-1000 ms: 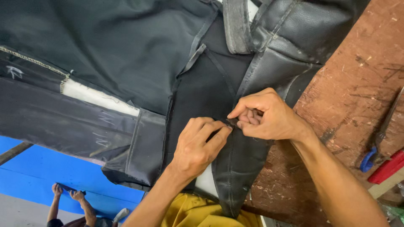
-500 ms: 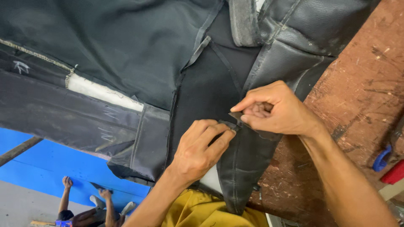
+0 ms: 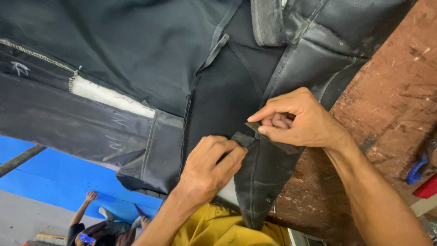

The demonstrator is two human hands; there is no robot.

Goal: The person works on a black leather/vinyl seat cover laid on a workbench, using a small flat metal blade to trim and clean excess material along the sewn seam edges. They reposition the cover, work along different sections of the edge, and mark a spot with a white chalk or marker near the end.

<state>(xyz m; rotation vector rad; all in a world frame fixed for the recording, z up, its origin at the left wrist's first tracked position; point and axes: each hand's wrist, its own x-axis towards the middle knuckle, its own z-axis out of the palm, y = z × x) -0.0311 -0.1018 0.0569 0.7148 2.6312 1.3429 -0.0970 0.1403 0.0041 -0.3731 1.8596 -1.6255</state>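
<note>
Two hands pinched shut on cover [image 3: 136, 59]: left hand [image 3: 210, 165] on flap, right hand [image 3: 298, 119] since drawn slightly apart, seam tightened.

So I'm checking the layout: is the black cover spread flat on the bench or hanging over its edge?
Hanging over: the black cover drapes past the brown bench, its lower tip dangling.

Your cover [image 3: 136, 59] lies across the workbench [image 3: 387, 118] and hangs over its left edge; both hands (left [image 3: 209, 168], right [image 3: 300, 120]) meet at its seam, near the bench's front edge.
</note>
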